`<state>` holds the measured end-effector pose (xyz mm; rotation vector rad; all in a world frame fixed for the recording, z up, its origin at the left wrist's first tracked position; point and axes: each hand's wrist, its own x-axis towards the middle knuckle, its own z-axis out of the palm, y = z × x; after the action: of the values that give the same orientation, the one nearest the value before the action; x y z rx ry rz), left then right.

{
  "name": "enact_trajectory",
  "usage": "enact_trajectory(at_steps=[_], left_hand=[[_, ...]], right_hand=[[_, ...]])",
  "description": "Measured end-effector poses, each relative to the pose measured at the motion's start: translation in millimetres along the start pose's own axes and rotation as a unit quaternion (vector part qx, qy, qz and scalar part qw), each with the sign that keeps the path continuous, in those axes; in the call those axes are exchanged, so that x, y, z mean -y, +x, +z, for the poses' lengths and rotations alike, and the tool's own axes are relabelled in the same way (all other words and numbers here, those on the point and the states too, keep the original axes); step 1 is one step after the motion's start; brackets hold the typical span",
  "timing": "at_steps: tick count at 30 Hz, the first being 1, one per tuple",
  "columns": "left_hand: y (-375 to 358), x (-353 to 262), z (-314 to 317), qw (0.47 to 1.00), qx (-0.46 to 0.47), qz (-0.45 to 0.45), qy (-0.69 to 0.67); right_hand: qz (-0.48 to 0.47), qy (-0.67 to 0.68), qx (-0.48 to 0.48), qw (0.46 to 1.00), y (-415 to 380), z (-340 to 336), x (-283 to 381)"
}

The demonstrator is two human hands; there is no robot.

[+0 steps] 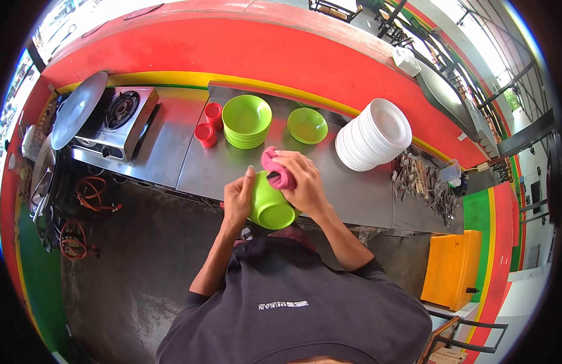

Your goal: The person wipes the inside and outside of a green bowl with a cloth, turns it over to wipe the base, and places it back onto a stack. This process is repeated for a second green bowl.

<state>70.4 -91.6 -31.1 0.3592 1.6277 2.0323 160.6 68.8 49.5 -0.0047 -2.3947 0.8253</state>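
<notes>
A green bowl [272, 209] is tilted in front of my body, its base turned toward me. My left hand [238, 195] grips its left side, thumb pointing up along the rim. In my right hand [303, 182] is a bunched pink cloth [277, 168], pressed against the bowl's upper right side. Beyond my hands, a stack of large green bowls [247, 121] stands on the steel counter [199, 173]. To its right sits a smaller group of green bowls [307, 126]. The far side of the held bowl is hidden.
Tall stacked white plates [374, 134] stand right of the bowls, with piled cutlery [426, 188] beyond. Two red cups [209, 124] are left of the bowls. A gas stove [116, 121] and a large metal lid [80, 110] stand far left. A red wall [232, 51] runs behind.
</notes>
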Motion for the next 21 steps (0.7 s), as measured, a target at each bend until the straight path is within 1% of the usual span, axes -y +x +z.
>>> enact_trajectory(at_steps=[1,2,3,5,8,9,11,12,13,15,16,19,21], left_hand=[[3,-6,0,0.999,-0.028,-0.011,-0.012],[5,-10,-1,0.998,-0.058,-0.021,-0.023],[8,-9,-4,0.994,-0.076,-0.033,-0.068],[10,-10,-13,0.989,-0.1,-0.046,-0.098],[5,-12,-11,0.982,-0.108,-0.08,-0.129],[5,-9,-9,0.984,-0.103,-0.078,-0.126],[4,3,-3,0.986,-0.088,-0.079,-0.116],[4,6,-1,0.991,-0.08,-0.066,-0.088],[2,2,1,0.988,-0.077,-0.071,-0.113],[4,-9,4,0.981,-0.073,-0.078,-0.163],[8,-10,-3,0.981,-0.079,-0.08,-0.161],[10,-31,-9,0.956,-0.149,-0.132,-0.217],[14,-26,-17,0.953,-0.166,-0.123,-0.221]], right_hand=[[-0.068,-0.034,-0.005,0.997,1,0,1],[-0.078,-0.008,0.019,0.997,-8,6,-7],[-0.079,0.001,0.009,0.997,-15,9,-9],[-0.08,0.019,-0.013,0.997,-32,15,-8],[-0.075,0.023,-0.027,0.997,-44,22,1],[-0.074,0.018,-0.032,0.997,-44,25,5],[-0.084,-0.013,0.017,0.996,-33,23,8],[-0.096,-0.021,0.046,0.994,-24,19,8],[-0.108,-0.029,0.075,0.991,-16,17,9],[-0.106,0.002,0.04,0.994,-10,16,11],[-0.107,0.016,0.019,0.994,-9,18,9],[-0.087,0.034,-0.038,0.995,-26,30,-1],[-0.062,0.043,-0.068,0.995,-40,43,4]])
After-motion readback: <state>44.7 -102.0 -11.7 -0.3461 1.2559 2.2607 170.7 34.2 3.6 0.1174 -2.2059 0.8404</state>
